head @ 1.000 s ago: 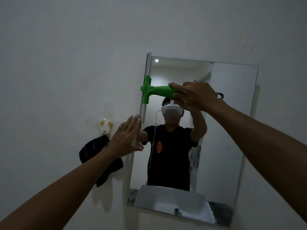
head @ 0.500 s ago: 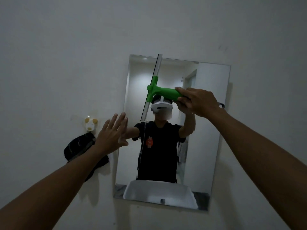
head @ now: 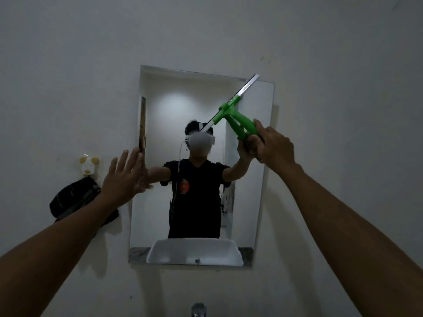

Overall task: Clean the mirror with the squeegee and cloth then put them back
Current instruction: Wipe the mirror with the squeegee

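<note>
While my right hand (head: 273, 147) clamps its green handle, squeegee (head: 233, 108): blade's long axis runs seven to one o'clock across mirror (head: 256, 179), upper right. Left hand (head: 124, 177): fingers spread, at mirror's nine o'clock edge. Cloth (head: 73, 200): hangs on white wall (head: 68, 65).

A bathroom: wall mirror (head: 201, 165) above a tap (head: 198, 310).

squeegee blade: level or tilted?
Tilted. The squeegee blade runs diagonally, upper end past the mirror top-right edge, handle in the right hand.
</note>
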